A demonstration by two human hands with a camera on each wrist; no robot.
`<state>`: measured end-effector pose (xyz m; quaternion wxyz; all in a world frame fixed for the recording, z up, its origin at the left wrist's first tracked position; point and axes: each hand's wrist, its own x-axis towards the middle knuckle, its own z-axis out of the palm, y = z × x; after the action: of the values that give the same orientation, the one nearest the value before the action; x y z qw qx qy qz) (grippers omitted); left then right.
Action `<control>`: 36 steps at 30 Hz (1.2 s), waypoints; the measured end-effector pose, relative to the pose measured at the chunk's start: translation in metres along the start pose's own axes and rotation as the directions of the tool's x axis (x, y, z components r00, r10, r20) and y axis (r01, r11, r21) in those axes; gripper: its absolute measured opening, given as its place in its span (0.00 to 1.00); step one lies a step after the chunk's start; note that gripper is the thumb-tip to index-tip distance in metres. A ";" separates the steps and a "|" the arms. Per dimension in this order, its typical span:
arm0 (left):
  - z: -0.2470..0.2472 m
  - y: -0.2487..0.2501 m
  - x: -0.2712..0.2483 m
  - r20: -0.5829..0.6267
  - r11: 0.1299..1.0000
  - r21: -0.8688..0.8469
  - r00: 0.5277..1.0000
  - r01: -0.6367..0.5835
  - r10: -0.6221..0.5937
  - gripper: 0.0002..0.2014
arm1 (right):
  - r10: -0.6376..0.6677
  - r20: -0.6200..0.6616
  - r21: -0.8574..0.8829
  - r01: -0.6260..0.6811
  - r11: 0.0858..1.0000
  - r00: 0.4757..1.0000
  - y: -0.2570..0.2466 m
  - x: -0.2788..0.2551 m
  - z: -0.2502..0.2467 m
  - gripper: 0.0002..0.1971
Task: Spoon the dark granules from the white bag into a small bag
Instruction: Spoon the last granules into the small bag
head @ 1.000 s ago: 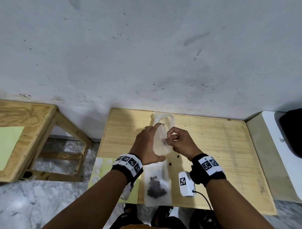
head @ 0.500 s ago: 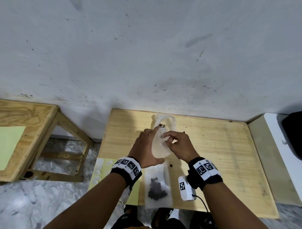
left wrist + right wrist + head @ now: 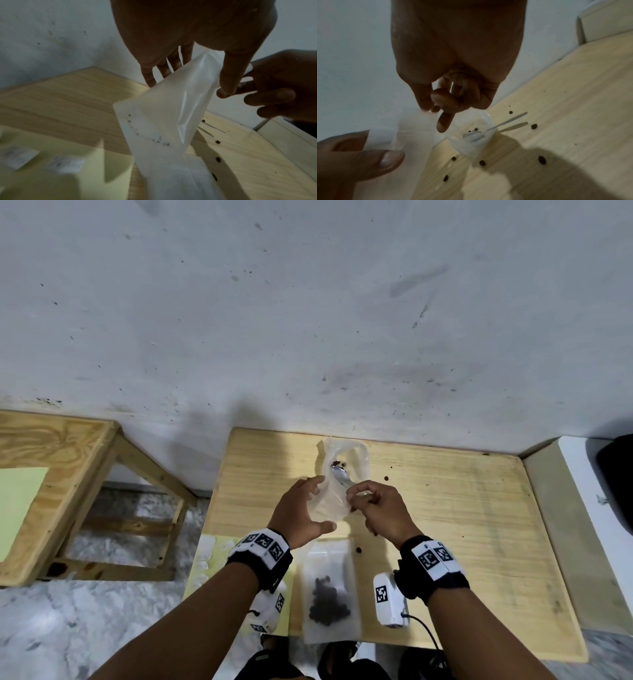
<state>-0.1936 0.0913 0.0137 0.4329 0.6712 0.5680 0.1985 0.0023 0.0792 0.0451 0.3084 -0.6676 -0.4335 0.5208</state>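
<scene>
Above the wooden table (image 3: pixel 462 525) I hold a small translucent bag (image 3: pixel 330 505) between both hands. My left hand (image 3: pixel 320 501) grips it with the thumb in front and the fingers behind (image 3: pixel 188 86). At its top edge my right hand (image 3: pixel 356 498) pinches the film (image 3: pixel 431 109). Only dark specks line the small bag's (image 3: pixel 171 108) bottom seam. Behind it the white bag (image 3: pixel 346 453) lies open on the table, with a metal spoon (image 3: pixel 474 136) and a few dark granules inside.
A second small bag (image 3: pixel 330 597) holding dark granules lies near the table's front edge. Stray granules (image 3: pixel 482 163) dot the wood. A yellow sheet with white labels (image 3: pixel 212 556) lies at the left edge. The wall is directly behind; a wooden stool (image 3: pixel 68 457) stands left.
My right hand has come up to the small bag and now pinches its top edge. Both hands have shifted slightly, and the spoon in the white bag now shows behind them.
</scene>
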 end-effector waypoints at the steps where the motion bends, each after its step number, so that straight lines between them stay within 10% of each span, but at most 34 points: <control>1: 0.000 -0.002 0.004 -0.004 0.998 -0.024 0.999 0.054 -0.054 0.46 | 0.008 -0.044 0.023 -0.007 1.000 0.999 0.004 0.005 -0.004 0.04; 6: -0.004 -0.009 0.028 0.035 0.960 -0.130 0.969 0.248 -0.245 0.38 | 0.018 -0.340 -0.097 -0.054 0.994 0.940 0.043 0.031 -0.031 0.05; 10: -0.006 -0.004 0.047 0.083 0.941 -0.192 0.960 0.278 -0.266 0.29 | 0.139 -0.293 -0.275 -0.222 0.936 0.946 0.060 0.044 -0.049 0.19; 14: -0.003 0.003 0.068 0.150 0.928 -0.197 0.945 0.318 -0.292 0.45 | 0.221 -0.196 -0.447 -0.288 0.847 0.955 0.067 0.056 -0.052 0.31; 18: 0.004 0.003 0.082 0.216 0.927 -0.179 0.932 0.329 -0.290 0.53 | 0.232 -0.166 -0.547 -0.285 0.787 0.959 0.070 0.064 -0.051 0.22; 24: 0.006 0.006 0.088 0.239 0.925 -0.157 0.922 0.346 -0.304 0.46 | 0.172 -0.165 -0.474 -0.231 0.849 0.971 0.065 0.069 -0.050 0.04; 30: 0.003 -0.002 0.088 0.259 0.900 -0.206 0.908 0.384 -0.328 0.36 | -0.039 -0.352 -0.077 0.013 0.997 0.935 0.052 0.071 -0.043 0.13; 36: -0.004 -0.009 0.083 0.224 0.889 -0.269 0.922 0.371 -0.317 0.31 | -0.189 -0.441 -0.116 0.153 0.981 0.877 0.034 0.071 -0.040 0.10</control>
<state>-0.1793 0.1699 -0.0098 0.6081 0.4989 0.6004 0.1448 0.0552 0.1301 -0.0041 0.4189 -0.7403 -0.4278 0.3057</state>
